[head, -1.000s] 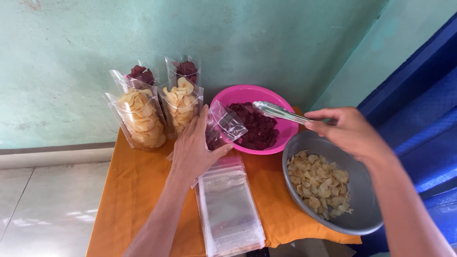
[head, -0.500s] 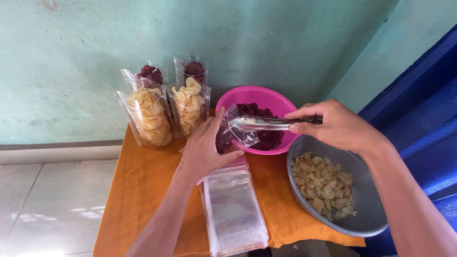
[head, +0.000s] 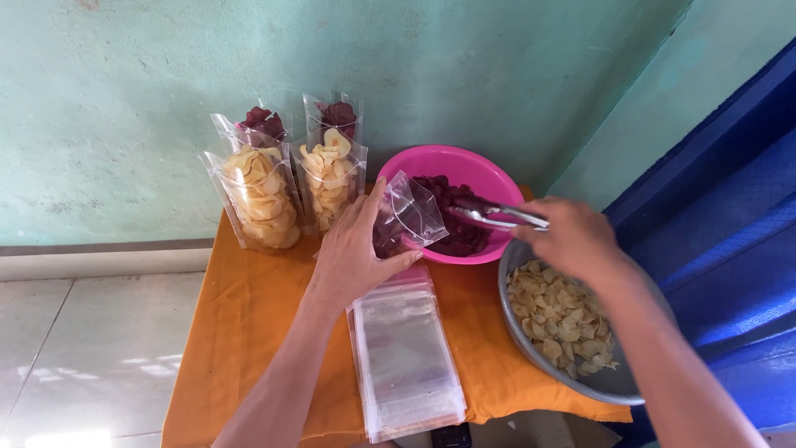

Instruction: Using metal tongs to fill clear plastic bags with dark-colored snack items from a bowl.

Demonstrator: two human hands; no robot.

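home snack-packing corner: small table (head: 249,332) in orange cloth against worn green wall (head: 464,75), tiled floor (head: 83,348), bowls of chips (head: 572,319), filled pouches (head: 257,199), stack of empty bags (head: 406,357).

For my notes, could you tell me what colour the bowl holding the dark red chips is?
The bowl is bright pink, shown in the head view.

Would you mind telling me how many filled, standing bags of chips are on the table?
4: two front bags of yellow chips, two behind them with dark red chips. More may be hidden behind.
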